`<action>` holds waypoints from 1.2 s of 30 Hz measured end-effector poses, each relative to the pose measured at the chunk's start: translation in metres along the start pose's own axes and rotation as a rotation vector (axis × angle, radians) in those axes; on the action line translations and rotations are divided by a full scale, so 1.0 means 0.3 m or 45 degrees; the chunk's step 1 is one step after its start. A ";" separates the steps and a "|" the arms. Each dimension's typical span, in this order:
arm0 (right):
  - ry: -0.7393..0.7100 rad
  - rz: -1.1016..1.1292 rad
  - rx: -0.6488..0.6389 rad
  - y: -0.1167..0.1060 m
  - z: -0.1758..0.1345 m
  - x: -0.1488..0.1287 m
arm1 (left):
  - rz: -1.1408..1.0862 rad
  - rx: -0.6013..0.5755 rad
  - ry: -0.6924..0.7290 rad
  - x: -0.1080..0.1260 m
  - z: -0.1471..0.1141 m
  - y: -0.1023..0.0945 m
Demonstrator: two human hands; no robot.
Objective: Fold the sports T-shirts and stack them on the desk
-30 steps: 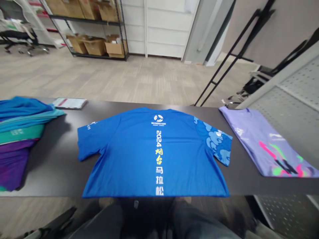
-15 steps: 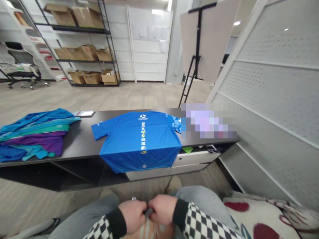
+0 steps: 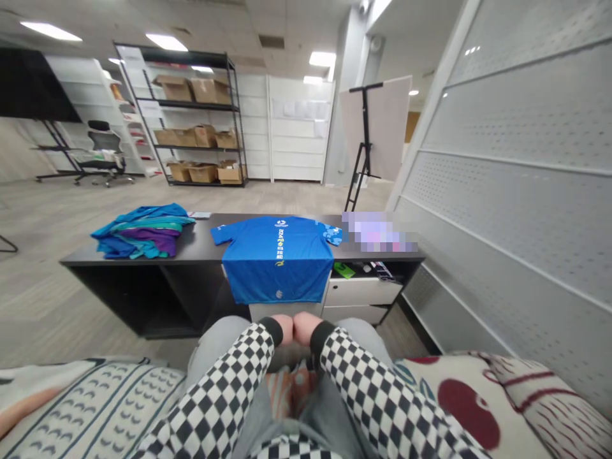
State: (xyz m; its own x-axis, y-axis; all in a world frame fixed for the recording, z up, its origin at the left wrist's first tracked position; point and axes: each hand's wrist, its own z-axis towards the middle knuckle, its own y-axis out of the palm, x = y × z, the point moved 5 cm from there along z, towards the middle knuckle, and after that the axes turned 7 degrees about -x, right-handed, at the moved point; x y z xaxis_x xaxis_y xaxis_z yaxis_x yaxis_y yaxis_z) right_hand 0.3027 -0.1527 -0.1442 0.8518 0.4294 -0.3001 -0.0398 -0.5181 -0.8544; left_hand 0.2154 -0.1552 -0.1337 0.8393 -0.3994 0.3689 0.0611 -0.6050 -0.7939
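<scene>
My left hand [image 3: 285, 328] and my right hand [image 3: 306, 327] meet in front of me above my lap, close together. Both look closed, with the fingers turned away from view; anything between them is hidden. Beyond them a blue short-sleeved T-shirt [image 3: 253, 245] lies spread on a dark low cabinet [image 3: 203, 241], its lower part hanging over the front edge. White and yellow lettering runs down its middle, and one sleeve is patterned. My hands are nearest to the hanging hem, apart from it.
A pile of blue, teal and purple clothes [image 3: 143, 233] lies at the cabinet's left, beside a flat pale object [image 3: 199, 215]. A blurred-out patch covers its right end. Patterned cushions [image 3: 459, 408] flank me. A perforated partition [image 3: 502, 191] stands right; a shelf with cardboard boxes [image 3: 210, 90] stands behind.
My view has tilted up and pulled back, showing more ceiling and both cushions. My hands, earlier pinching a small dark thing, are now farther forward with their fingers hidden. The T-shirt stays spread.
</scene>
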 end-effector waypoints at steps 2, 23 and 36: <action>-0.032 0.054 0.123 -0.052 -0.013 0.009 | -0.036 0.126 -0.067 -0.007 -0.042 -0.043; 0.147 0.203 1.111 -0.779 0.299 0.512 | 0.095 1.208 -0.113 -0.755 0.035 -0.725; 0.277 0.017 0.524 -0.712 0.343 0.541 | 0.231 0.840 -0.471 -0.717 -0.046 -0.746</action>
State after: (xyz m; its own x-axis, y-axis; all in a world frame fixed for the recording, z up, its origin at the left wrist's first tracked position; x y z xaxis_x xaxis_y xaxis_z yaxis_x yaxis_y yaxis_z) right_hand 0.3957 0.1038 -0.0540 0.9379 0.2364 -0.2541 -0.2184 -0.1669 -0.9615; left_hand 0.0137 0.0565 -0.0288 0.9856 -0.1268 0.1121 0.1167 0.0295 -0.9927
